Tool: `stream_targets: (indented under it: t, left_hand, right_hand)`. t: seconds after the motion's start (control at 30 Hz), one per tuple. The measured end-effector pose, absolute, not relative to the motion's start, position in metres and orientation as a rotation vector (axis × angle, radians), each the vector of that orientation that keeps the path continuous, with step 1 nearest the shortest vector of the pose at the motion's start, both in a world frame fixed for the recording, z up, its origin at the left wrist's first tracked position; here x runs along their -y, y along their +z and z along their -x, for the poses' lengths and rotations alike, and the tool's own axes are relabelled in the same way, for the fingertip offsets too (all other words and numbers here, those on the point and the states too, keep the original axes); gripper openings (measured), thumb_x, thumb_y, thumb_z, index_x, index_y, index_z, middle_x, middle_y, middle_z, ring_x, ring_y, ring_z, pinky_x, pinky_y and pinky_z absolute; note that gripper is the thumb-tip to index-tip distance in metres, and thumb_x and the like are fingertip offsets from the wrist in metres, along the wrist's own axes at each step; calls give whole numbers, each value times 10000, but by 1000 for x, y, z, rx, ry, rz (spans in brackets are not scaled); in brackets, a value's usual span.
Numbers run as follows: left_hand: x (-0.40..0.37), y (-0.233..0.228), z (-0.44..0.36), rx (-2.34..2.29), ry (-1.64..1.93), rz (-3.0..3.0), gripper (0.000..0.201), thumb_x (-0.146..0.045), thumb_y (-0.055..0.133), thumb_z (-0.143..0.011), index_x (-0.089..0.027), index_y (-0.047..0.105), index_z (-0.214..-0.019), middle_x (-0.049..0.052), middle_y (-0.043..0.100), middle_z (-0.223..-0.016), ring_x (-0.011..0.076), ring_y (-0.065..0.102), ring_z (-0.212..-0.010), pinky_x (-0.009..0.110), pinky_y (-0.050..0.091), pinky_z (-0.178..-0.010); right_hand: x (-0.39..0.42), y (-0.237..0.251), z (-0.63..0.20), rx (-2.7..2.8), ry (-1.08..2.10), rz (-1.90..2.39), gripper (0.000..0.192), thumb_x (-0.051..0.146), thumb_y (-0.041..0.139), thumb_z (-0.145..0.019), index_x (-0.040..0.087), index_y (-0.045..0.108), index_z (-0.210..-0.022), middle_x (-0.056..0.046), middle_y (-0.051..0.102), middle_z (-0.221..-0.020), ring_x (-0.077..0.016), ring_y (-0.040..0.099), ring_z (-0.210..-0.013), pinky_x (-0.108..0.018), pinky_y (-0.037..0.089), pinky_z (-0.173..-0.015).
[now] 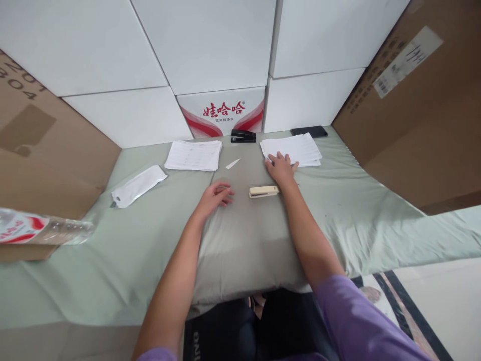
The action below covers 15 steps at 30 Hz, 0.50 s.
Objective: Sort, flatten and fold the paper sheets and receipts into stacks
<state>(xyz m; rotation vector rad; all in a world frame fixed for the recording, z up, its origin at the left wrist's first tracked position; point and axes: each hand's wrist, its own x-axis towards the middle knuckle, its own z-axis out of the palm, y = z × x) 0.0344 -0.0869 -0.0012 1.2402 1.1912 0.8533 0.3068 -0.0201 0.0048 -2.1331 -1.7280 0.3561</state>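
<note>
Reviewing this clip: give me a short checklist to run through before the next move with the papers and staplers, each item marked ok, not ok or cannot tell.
1. Right hand rests on the near edge of the right stack of white printed sheets: ok.
2. Left hand is empty, fingers curled on the pale green cloth: ok.
3. Cream stapler lies flat between both hands, touched by neither: ok.
4. Black stapler sits at the back by the red-and-white printed box, out of the way: ok.
5. Left stack of white sheets lies squared and untouched: ok.
6. Cream stapler loaded with staples: cannot tell.
</note>
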Motion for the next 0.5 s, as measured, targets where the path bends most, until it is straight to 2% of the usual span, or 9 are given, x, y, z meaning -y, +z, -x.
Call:
stream_targets:
  t: [0.1,0.17,0.23,0.3,0.33,0.4,0.5]
  left_hand:
    - [88,-3,-34,-1212,878,-1285,347,-436,696,-814,-186,622,-1042,87,762,-917,187,718,-647,260,513,-523]
    - [85,-2,-31,-1295,978,-1418,281,-412,644,-855,-192,636,-1030,78,754,-898,191,713,-690,285,536,-589]
    - [78,2,-26,-1454,1125,-1631,207,-371,605,-888,-207,655,-1004,74,744,-914,211,713,-821,331,559,-745]
    - [63,6,-20,-1615,1197,-1858,185,-326,613,-885,-220,665,-1027,96,733,-1031,257,683,-1029,397,519,-939]
    - [53,8,-18,-1663,1176,-1955,224,-304,643,-860,-219,663,-1066,117,716,-1122,290,646,-1135,433,476,-1018]
    - [32,9,-15,-1713,1093,-2048,432,-278,751,-761,-209,638,-1173,163,655,-1291,359,563,-1275,493,396,-1104]
    - [7,4,-18,-1806,1008,-2006,558,-302,808,-705,-191,615,-1217,202,639,-1314,407,539,-1304,542,370,-1112]
  right_hand:
    - [21,10,-305,1743,386,2165,575,563,423,-984,305,519,-1489,-100,292,-1677,-433,150,-1551,-801,4,-1137]
    - [21,16,-304,1743,413,2150,699,636,463,-941,283,444,-1544,-118,270,-1683,-449,148,-1548,-789,1,-1148]
    - [20,25,-304,1701,406,2120,765,669,459,-924,285,377,-1581,-119,267,-1683,-446,167,-1544,-781,19,-1158]
    - [19,36,-304,1647,357,2078,746,656,432,-938,303,351,-1590,-109,279,-1679,-433,195,-1539,-779,38,-1160]
    - [19,41,-303,1626,331,2053,724,643,420,-946,310,356,-1586,-107,295,-1672,-427,213,-1533,-780,44,-1159]
    - [21,52,-301,1597,300,1996,677,617,405,-963,316,385,-1569,-107,338,-1650,-412,253,-1518,-780,52,-1156]
    - [24,65,-296,1574,303,1924,624,581,412,-979,312,435,-1541,-109,391,-1620,-388,295,-1501,-775,53,-1158]
